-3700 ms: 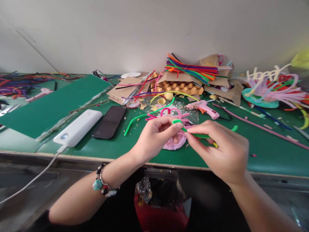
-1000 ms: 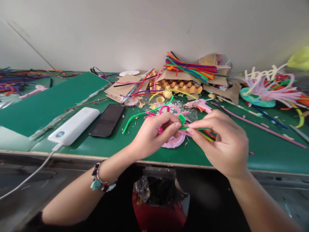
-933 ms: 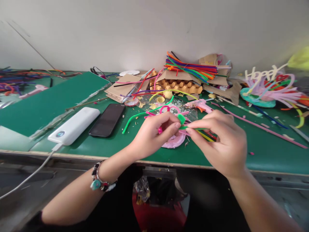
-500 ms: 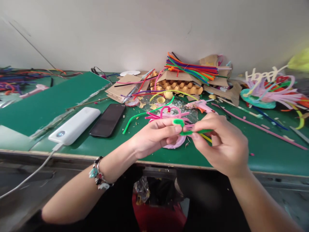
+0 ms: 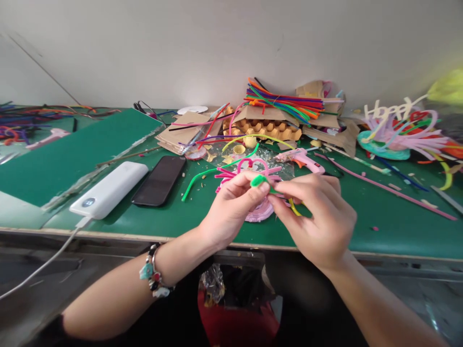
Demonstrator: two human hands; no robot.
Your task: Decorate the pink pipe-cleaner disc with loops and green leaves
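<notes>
My left hand [image 5: 233, 207] pinches the looped end of a green pipe cleaner [image 5: 259, 180] between thumb and fingers, above the front of the green table [image 5: 398, 221]. My right hand [image 5: 318, 217] grips the same green pipe cleaner just to the right, its fingers curled around the strand; a yellow piece [image 5: 294, 210] sticks out under it. Under both hands lies a pale pink round craft piece [image 5: 258, 212], and behind them a pink pipe-cleaner shape [image 5: 249, 168].
A white power bank [image 5: 108, 189] with a cable and a black phone [image 5: 159, 180] lie at the left. A pink glue gun [image 5: 302, 159], cardboard pieces [image 5: 186, 132], a bundle of coloured pipe cleaners [image 5: 285, 102] and a pink "Happy" decoration [image 5: 401, 130] fill the back.
Both hands have shifted slightly left and closer together. My right hand has moved along the green pipe cleaner towards the loop, so less of the green strand shows.
</notes>
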